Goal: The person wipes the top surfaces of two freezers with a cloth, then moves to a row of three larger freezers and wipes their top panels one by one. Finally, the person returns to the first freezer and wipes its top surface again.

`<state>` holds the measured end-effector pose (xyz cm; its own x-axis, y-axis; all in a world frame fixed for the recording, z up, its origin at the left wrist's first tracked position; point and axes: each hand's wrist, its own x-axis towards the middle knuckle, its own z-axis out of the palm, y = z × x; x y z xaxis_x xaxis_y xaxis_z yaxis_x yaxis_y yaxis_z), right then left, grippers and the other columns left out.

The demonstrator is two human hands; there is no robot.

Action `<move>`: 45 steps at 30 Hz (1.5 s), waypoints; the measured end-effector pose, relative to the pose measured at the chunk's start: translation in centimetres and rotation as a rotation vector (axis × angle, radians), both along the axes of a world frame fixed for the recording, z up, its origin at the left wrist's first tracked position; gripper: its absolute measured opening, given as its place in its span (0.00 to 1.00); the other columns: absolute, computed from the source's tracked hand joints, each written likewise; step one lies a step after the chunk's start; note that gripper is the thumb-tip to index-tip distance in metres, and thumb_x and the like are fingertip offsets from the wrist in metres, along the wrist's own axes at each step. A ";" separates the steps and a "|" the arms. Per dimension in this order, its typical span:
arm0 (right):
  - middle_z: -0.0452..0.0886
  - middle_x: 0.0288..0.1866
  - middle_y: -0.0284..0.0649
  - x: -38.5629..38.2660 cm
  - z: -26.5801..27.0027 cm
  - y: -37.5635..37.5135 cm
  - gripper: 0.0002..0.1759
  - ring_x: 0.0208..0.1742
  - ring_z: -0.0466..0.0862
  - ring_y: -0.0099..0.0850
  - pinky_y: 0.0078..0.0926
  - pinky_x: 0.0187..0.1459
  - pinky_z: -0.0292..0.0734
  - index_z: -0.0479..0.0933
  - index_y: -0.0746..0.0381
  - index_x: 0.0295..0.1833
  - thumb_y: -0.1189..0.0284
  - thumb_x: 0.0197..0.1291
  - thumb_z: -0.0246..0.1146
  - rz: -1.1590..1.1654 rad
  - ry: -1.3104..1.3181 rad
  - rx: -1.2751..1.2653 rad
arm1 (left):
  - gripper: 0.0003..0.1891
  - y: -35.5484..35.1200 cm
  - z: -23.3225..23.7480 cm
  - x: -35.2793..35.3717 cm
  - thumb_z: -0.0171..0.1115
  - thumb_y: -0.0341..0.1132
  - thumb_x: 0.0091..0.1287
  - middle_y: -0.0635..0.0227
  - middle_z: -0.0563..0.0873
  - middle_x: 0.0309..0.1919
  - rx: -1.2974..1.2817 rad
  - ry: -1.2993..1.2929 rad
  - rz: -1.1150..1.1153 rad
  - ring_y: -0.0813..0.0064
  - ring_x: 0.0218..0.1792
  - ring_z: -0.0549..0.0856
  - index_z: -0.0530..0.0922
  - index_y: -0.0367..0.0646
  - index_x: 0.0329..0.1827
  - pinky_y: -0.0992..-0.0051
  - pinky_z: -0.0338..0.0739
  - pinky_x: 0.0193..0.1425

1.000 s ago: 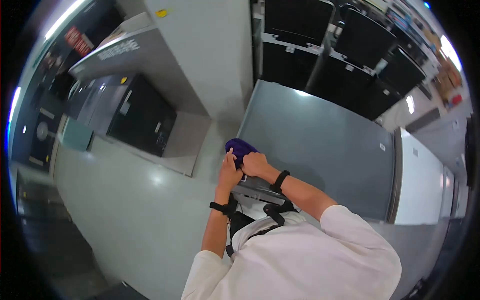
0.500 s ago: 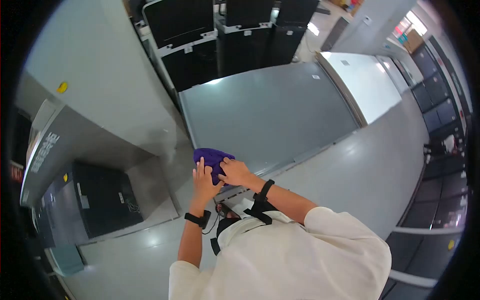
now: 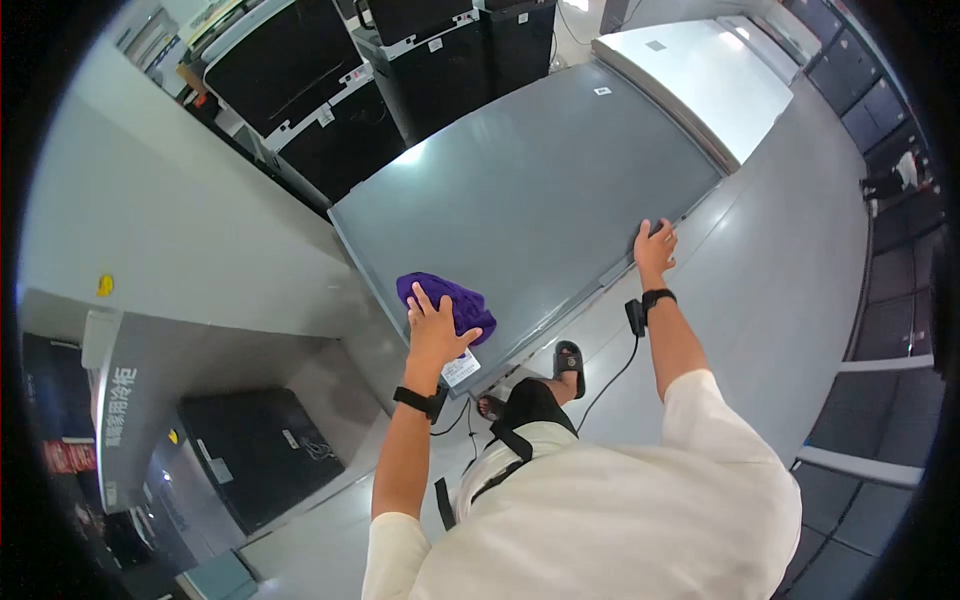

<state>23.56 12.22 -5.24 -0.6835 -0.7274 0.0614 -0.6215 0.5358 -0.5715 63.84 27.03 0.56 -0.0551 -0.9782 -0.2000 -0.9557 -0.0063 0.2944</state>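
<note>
A purple cloth [image 3: 470,311] lies bunched near the left end of the wide grey top of an appliance [image 3: 530,180]. My left hand [image 3: 434,330] rests on the cloth, fingers spread and stretched over it. Just below the cloth, a white label [image 3: 461,367] shows on the near edge of the grey top. Farther right, my right hand [image 3: 655,248] is at the near edge of the same top, fingers apart and slightly bent, with no cloth in it. A black strap and small dark device sit on each wrist.
A white-topped unit [image 3: 700,80] adjoins the grey top at the far right. Black appliances [image 3: 440,90] stand behind it. To the left are a pale wall panel [image 3: 200,210] and a dark box-shaped appliance [image 3: 265,455]. Dark cabinets [image 3: 880,400] line the right side, beyond the floor.
My right hand has left the cloth and moved right along the edge of the grey top. My left hand stays on the cloth, its fingers more spread. The view has turned.
</note>
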 end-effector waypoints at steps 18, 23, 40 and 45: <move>0.58 0.78 0.58 0.1 -2.2 -2.3 0.42 0.75 0.62 0.57 0.45 0.75 0.56 0.50 0.69 0.78 0.45 0.74 0.38 -0.335 -0.470 -0.225 | 0.41 -12.4 -3.8 -4.0 0.63 0.62 0.64 0.21 0.30 0.73 0.023 0.085 -0.304 0.14 0.72 0.34 0.63 0.26 0.55 0.31 0.41 0.73; 0.58 0.78 0.59 0.4 -1.5 -2.2 0.41 0.76 0.61 0.56 0.46 0.75 0.56 0.51 0.68 0.79 0.46 0.75 0.38 -0.308 -0.487 -0.191 | 0.41 -13.5 -2.7 -8.2 0.64 0.61 0.64 0.24 0.31 0.74 0.096 0.088 -0.299 0.17 0.73 0.34 0.63 0.26 0.56 0.33 0.41 0.74; 0.58 0.77 0.60 1.0 -0.8 -1.8 0.41 0.76 0.61 0.56 0.48 0.75 0.56 0.49 0.66 0.79 0.45 0.74 0.39 -0.303 -0.508 -0.144 | 0.30 -16.2 -2.5 -25.9 0.75 0.44 0.54 0.39 0.42 0.79 -0.078 0.366 -0.465 0.31 0.78 0.41 0.71 0.37 0.52 0.41 0.43 0.77; 0.57 0.78 0.59 0.9 -1.1 -2.0 0.42 0.76 0.61 0.56 0.48 0.74 0.57 0.49 0.65 0.79 0.45 0.74 0.40 -0.281 -0.471 -0.158 | 0.25 -15.4 -2.4 -26.1 0.74 0.39 0.55 0.42 0.46 0.79 -0.077 0.486 -0.389 0.38 0.79 0.45 0.71 0.38 0.49 0.43 0.45 0.78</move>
<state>24.42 10.26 -6.33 -0.8293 -0.5204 -0.2033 -0.1264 0.5292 -0.8390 37.75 11.62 -1.81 -0.4770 -0.8789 0.0073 -0.6404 0.3532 0.6820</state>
